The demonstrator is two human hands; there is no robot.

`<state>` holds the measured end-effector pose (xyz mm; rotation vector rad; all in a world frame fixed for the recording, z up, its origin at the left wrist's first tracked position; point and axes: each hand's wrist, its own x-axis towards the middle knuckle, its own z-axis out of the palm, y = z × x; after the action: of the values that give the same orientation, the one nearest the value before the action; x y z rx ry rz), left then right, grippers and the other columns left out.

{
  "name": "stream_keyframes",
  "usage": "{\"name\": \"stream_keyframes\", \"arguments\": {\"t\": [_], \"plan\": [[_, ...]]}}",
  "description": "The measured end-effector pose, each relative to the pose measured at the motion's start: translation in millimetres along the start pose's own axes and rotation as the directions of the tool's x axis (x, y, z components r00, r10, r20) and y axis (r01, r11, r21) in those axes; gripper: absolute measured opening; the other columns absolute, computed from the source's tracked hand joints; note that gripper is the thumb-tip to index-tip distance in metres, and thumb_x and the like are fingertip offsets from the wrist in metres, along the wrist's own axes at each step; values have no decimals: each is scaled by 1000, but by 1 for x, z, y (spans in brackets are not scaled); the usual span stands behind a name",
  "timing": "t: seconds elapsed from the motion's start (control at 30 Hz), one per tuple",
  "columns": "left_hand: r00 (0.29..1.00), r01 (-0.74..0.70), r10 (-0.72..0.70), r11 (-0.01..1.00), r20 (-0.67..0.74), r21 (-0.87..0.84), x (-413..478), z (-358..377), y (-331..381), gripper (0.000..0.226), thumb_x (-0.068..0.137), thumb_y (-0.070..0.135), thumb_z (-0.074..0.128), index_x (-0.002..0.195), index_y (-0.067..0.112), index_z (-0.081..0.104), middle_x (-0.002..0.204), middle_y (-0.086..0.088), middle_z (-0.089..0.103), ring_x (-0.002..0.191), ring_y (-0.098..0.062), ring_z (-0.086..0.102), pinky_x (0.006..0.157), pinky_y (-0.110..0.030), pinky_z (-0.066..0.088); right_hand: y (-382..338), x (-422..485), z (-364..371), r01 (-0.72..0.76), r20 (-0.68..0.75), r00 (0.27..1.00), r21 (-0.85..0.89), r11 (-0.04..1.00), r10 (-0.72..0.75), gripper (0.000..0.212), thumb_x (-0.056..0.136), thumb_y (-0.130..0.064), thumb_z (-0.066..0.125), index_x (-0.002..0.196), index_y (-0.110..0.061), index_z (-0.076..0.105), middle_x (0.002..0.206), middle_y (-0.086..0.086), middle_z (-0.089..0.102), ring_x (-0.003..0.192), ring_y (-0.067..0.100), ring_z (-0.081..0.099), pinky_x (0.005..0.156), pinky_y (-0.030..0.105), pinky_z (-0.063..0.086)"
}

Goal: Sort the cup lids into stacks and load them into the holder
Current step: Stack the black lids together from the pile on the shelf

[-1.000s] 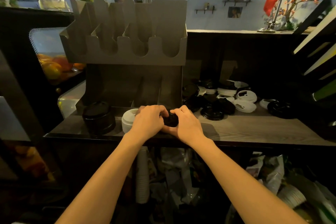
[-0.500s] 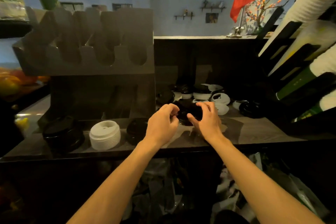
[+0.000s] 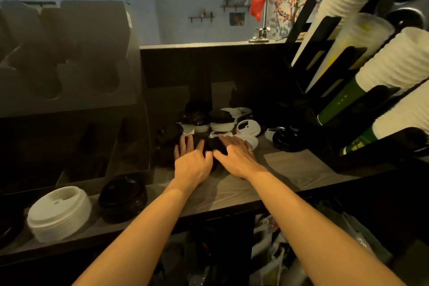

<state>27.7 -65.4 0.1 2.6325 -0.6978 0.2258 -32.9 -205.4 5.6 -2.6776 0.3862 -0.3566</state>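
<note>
white lid stack (image 3: pixel 59 212): ribbed, neat, lids nested dome-up, sip hole on top; stands near the worktop's front edge, at its left end.
black lid stack (image 3: pixel 123 197): glossy, shorter, just right of the white one, in front of the holder.
holder (image 3: pixel 69 90): grey, tiered, scalloped slots; upper slots look empty; on the worktop's left part.
loose lids (image 3: pixel 232 121): black and white mixed, unsorted, some tilted, heaped toward the back edge, middle.
single black lid (image 3: pixel 287 139): dome-up, right of the heap.
</note>
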Motion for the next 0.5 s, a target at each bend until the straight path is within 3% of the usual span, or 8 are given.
{"name": "stream_keyframes", "arguments": {"t": [0.13, 0.2, 0.27, 0.43, 0.5], "plan": [[992, 10, -28, 989, -126, -145, -1, -4, -5, 36, 100, 37, 49, 131, 23, 62, 149, -2, 50, 148, -21, 30, 122, -43, 21, 0, -2, -1, 33, -24, 999, -19, 999, -33, 78, 94, -60, 52, 159, -28, 22, 161, 5, 33, 150, 25, 22, 124, 48, 10], [979, 21, -65, 975, -194, -222, -5, -9, -5, 19, 96, 33, 54, 107, 25, 67, 127, 1, 62, 132, -21, 47, 113, -44, 32, 0, -4, -3, 59, -71, 996, -10, 998, -60, 82, 90, -63, 58, 158, -29, 26, 158, 4, 38, 148, 26, 26, 124, 47, 12], [967, 32, -90, 971, -239, -238, -9, -14, -4, 10, 93, 34, 59, 97, 28, 65, 112, 3, 66, 118, -21, 56, 108, -45, 37, 0, -5, -5, 78, -97, 992, -11, 997, -79, 84, 86, -65, 61, 156, -29, 30, 156, 4, 42, 146, 27, 28, 123, 45, 13], [943, 96, -237, 865, -233, -492, -12, -25, 0, 33, 93, 35, 59, 124, 27, 64, 122, 0, 64, 115, -23, 61, 98, -40, 47, 2, -7, -8, 54, -117, 992, 63, 997, -46, 91, 80, -67, 67, 154, -28, 33, 154, 3, 42, 143, 27, 34, 120, 43, 25], [949, 119, -239, 876, -205, -467, -6, -26, 0, 40, 94, 37, 58, 134, 28, 59, 131, -1, 60, 121, -24, 58, 98, -39, 45, 2, -7, -8, 38, -113, 993, 125, 991, -24, 94, 79, -63, 71, 155, -30, 28, 155, 1, 36, 142, 30, 35, 116, 44, 33]]}}
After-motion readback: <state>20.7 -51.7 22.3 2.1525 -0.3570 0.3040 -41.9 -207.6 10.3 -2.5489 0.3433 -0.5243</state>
